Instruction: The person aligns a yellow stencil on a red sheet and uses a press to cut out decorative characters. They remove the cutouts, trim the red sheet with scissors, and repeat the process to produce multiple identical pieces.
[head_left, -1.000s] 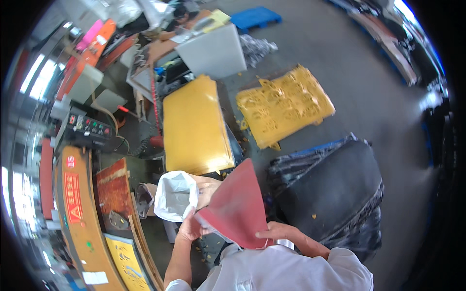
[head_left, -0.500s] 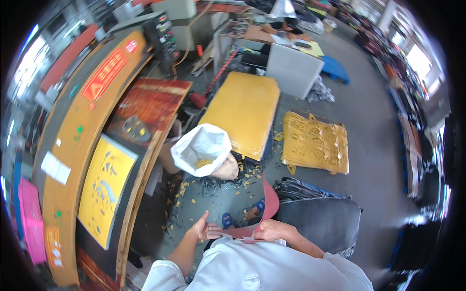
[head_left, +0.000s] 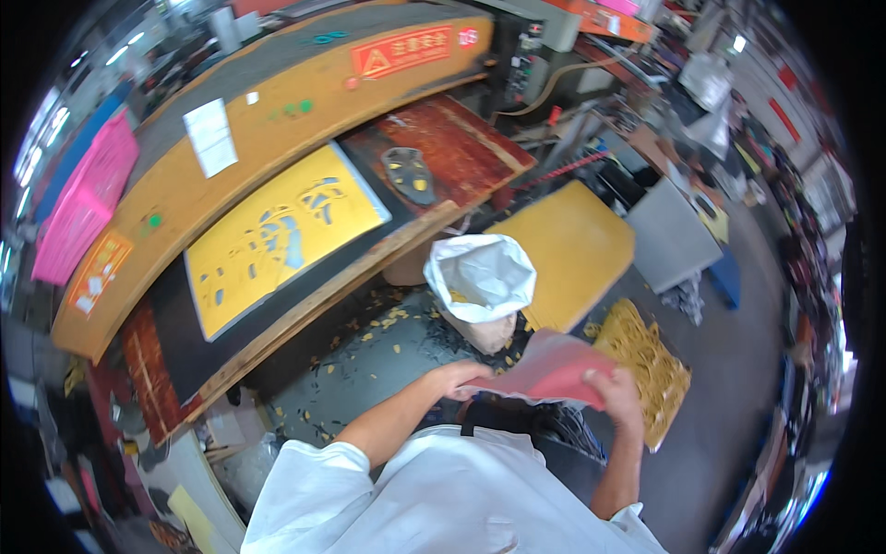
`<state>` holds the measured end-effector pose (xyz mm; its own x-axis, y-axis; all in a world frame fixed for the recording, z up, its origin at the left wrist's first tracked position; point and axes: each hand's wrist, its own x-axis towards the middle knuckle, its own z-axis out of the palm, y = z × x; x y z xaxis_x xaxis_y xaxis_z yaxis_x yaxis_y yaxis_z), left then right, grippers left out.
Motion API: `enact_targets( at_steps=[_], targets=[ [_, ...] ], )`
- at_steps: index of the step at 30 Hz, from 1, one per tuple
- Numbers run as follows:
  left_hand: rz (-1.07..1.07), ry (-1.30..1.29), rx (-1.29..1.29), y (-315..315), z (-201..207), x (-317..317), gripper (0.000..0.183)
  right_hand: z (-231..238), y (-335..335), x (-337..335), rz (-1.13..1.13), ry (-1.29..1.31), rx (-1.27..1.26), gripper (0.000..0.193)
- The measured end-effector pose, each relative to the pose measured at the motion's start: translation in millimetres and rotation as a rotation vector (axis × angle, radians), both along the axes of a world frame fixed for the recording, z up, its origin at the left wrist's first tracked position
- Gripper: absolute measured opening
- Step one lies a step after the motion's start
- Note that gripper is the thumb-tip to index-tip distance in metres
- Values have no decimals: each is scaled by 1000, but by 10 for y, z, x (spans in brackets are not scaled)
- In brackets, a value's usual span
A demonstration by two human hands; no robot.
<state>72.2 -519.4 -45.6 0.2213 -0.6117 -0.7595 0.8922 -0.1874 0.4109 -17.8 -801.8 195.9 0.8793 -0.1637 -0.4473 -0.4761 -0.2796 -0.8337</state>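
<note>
Grey floor (head_left: 706,443), left hand (head_left: 456,379) and right hand (head_left: 620,395) clasping red sheet (head_left: 546,367), black stack (head_left: 565,428) mostly hidden

Factory workshop with big orange press (head_left: 268,138)

A smooth grey floor (head_left: 724,397) runs through the workshop, scattered on the left with small yellow and dark scraps. A long orange-brown painted machine frame (head_left: 295,115) spans the upper left, a pink plastic crate (head_left: 88,198) near its far-left end. At upper right stands a cluttered desk (head_left: 637,138) with a flat pale-grey panel (head_left: 676,235) at its near side. Dark heaped materials (head_left: 817,305) line the right edge. Thin white strip lights (head_left: 120,53) glow at upper left; a small bright lamp (head_left: 739,42) shines at upper right.
</note>
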Motion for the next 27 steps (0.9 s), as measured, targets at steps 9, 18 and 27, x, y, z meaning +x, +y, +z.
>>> enact_targets(
  at_steps=[9,18,27],
  targets=[
    [208,-259,-328,-83,1278,524,41,522,-191,1083,123,-588,66,34],
    [1293,-1027,282,1495,3108,-230,28,1496,1439,2520,719,-767,446,48],
    [1805,-2044,1517,2302,4051,-1527,19,2337,3589,2490,1041,-881,721,51]
  ],
)
